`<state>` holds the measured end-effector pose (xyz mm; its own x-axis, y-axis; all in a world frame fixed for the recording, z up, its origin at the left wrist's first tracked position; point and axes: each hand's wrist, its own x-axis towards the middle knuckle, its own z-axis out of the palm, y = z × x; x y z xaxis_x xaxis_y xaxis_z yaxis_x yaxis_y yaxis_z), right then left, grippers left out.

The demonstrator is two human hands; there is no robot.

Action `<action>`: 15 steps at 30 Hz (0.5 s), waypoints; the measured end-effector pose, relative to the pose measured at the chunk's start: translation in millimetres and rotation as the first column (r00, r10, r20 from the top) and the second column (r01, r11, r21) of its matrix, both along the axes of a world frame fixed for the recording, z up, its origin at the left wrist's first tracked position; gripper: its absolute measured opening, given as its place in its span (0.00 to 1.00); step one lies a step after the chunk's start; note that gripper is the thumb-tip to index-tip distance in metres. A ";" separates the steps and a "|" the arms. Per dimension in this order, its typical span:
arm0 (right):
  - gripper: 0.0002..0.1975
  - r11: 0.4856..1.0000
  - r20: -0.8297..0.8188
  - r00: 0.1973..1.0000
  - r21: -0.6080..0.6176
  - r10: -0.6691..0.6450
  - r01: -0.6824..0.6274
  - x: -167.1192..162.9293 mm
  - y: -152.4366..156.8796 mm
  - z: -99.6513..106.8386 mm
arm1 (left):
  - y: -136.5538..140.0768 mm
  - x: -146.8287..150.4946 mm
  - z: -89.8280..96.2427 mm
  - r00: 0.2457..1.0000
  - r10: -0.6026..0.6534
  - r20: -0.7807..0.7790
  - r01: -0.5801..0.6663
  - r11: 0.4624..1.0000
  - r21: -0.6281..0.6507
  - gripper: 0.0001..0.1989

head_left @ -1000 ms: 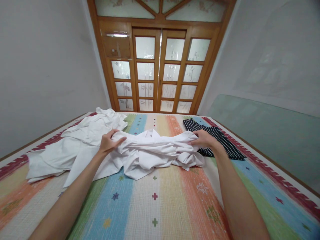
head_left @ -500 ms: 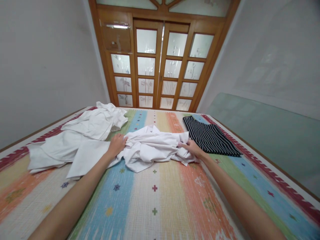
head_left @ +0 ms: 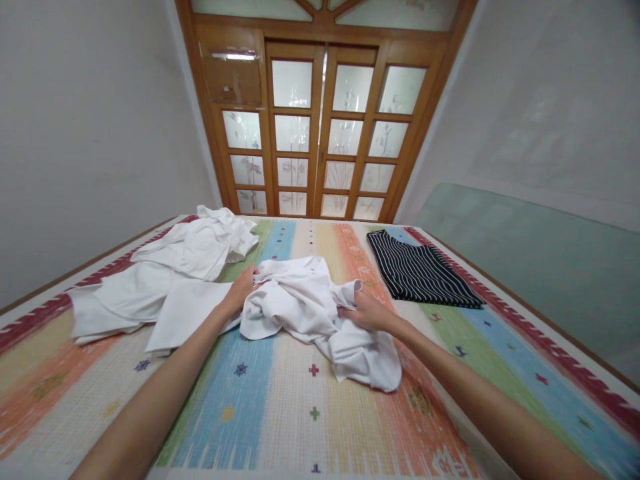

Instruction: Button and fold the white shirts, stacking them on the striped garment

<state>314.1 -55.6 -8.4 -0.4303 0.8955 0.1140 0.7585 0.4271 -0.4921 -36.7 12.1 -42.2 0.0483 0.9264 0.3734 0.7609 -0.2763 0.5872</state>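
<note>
A crumpled white shirt (head_left: 295, 300) lies bunched across the middle of the striped cloth (head_left: 295, 400). My left hand (head_left: 243, 288) is closed on its left part, the fingertips partly hidden in the folds. On the other side, my right hand (head_left: 369, 308) grips a gathered edge of the same garment. A loose section of it spreads toward me below my right hand. White fabric (head_left: 185, 310) also extends left from under my left wrist; whether it belongs to the shirt I cannot tell.
More white clothes (head_left: 200, 243) are heaped at the left. A folded black garment with white stripes (head_left: 420, 270) lies on the right. Beyond the far edge stand wooden doors with glass panes (head_left: 320, 127). A pale green panel (head_left: 520, 260) leans along the right wall.
My right hand has moved left, closer to my left hand, and the shirt is more bunched. Its right part now hangs down toward me. My left hand has barely shifted.
</note>
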 end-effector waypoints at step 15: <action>0.25 0.892 -0.494 0.810 -0.446 -0.316 0.076 79.4 8.0 53.1 | -25.3 -50.5 94.9 0.789 -0.360 0.497 0.577 0.712 -0.400 0.20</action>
<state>393.5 -47.7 44.6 -0.2140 0.9716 -0.1012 0.3604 -0.0178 -0.9326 -87.3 -13.1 52.7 0.4940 0.8675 -0.0592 0.3178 -0.1168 0.9409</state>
